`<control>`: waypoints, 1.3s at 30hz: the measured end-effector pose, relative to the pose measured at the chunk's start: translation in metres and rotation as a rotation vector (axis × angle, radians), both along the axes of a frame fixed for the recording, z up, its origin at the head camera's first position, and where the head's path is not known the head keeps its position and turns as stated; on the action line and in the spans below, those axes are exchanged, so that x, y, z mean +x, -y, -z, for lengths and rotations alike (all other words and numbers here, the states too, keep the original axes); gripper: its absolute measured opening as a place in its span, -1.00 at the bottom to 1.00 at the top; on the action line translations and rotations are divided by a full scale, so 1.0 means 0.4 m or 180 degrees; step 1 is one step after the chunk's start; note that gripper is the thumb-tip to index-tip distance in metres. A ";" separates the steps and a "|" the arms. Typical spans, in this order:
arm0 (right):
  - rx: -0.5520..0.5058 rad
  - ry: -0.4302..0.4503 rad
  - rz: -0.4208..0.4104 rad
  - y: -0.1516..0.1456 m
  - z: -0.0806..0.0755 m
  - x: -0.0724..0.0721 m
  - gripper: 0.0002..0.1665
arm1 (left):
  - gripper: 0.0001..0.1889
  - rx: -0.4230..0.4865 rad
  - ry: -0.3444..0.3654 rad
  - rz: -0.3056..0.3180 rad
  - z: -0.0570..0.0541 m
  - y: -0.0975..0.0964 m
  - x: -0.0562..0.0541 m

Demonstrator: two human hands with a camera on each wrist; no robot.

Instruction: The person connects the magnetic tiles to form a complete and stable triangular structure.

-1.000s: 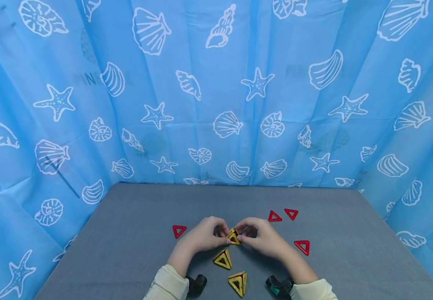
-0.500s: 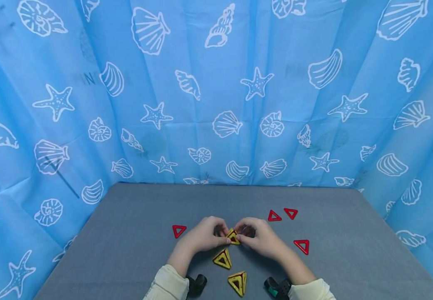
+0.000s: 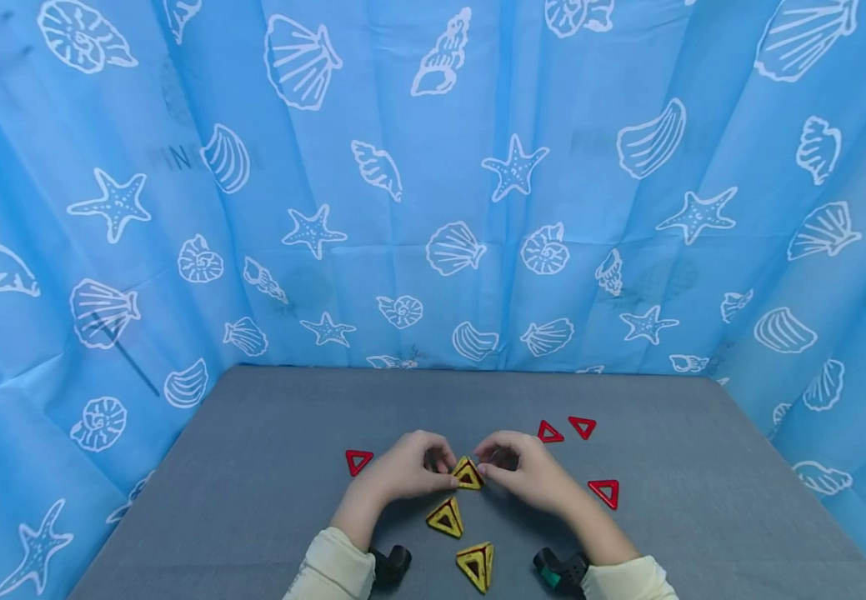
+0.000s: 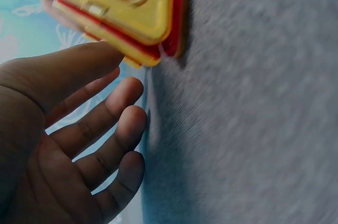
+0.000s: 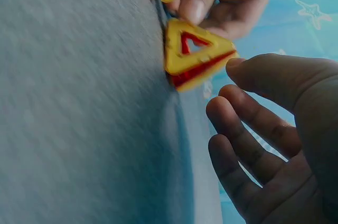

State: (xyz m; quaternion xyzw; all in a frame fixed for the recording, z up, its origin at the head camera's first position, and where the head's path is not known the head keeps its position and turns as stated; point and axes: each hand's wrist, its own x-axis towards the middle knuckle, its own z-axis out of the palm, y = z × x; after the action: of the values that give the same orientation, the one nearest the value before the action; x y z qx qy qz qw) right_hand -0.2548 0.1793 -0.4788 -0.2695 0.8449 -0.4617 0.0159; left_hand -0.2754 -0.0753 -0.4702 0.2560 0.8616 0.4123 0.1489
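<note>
A small pyramid of yellow and red triangle tiles stands on the grey table between both hands. My left hand pinches its left side with thumb and index finger; in the right wrist view that thumb lies against the pyramid. At the pyramid's right edge is the thumb tip of my right hand, its other fingers loosely bent and apart from the tiles. Yellow and red tiles overlap the left thumb tip in the left wrist view.
Two more yellow and red pyramids, one and another, sit nearer the person. Red triangle tiles lie around: one at left, a pair at back right, one at right. A shell-patterned curtain hangs behind the table.
My right hand has loosened and drawn slightly to the right, away from the pyramid. The left hand stays at the pyramid; the other pieces have not moved.
</note>
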 end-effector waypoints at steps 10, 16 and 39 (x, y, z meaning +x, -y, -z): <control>0.0375 -0.0086 0.0585 -0.070 -0.011 -0.017 -0.80 | -0.79 0.0051 -0.0043 -0.0162 -0.022 0.051 -0.001; 0.0450 -0.0080 0.1015 -0.116 -0.005 -0.028 -0.80 | -0.76 0.0075 -0.0116 -0.0285 -0.027 0.086 -0.003; 0.0788 0.0018 0.1601 -0.183 0.002 -0.043 -0.58 | -0.78 -0.0233 -0.0102 -0.1358 -0.036 0.229 -0.004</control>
State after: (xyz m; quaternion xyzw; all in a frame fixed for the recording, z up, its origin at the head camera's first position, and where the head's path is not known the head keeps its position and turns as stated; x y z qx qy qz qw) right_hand -0.2719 0.2525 -0.4794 -0.0461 0.9352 -0.3452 -0.0641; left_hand -0.2769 -0.1669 -0.4559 0.0689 0.9129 0.3988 0.0537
